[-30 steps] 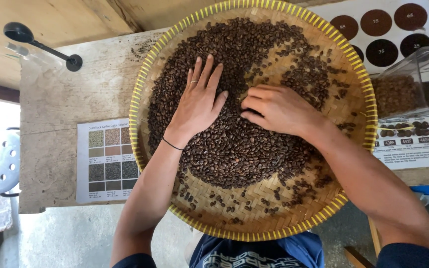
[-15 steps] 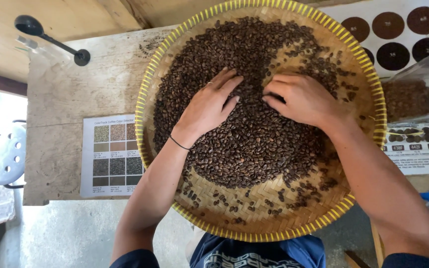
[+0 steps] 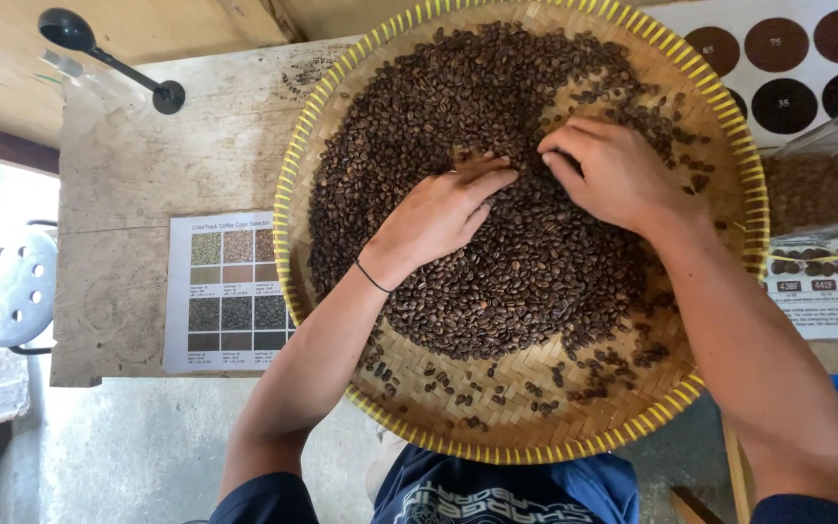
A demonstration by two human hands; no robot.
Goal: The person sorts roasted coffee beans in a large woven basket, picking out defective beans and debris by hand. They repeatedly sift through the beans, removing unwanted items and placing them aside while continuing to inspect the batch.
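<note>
On the bench point(image 3: 138, 194): a round woven tray point(image 3: 535, 427) with a yellow rim is carried, overhanging the near edge toward the person.
Beans: dark roasted coffee beans point(image 3: 497, 281) are heaped from the tray's far left down through its middle; bare weave is seen at the near side and far right.
Left hand point(image 3: 438, 213): laid palm down on the heap, fingers pressed together, tips pointed toward the right hand; nothing is pinched.
Right hand point(image 3: 613, 175): fingers curled into the beans; whether any are pinched cannot be told.
Key relation: fingertips nearly meet at the heap's centre; beans lie directly under both, bulk leftward, nearer the left hand.
Surroundings: colour chart sheet point(image 3: 230, 291), black scoop point(image 3: 99, 53).
</note>
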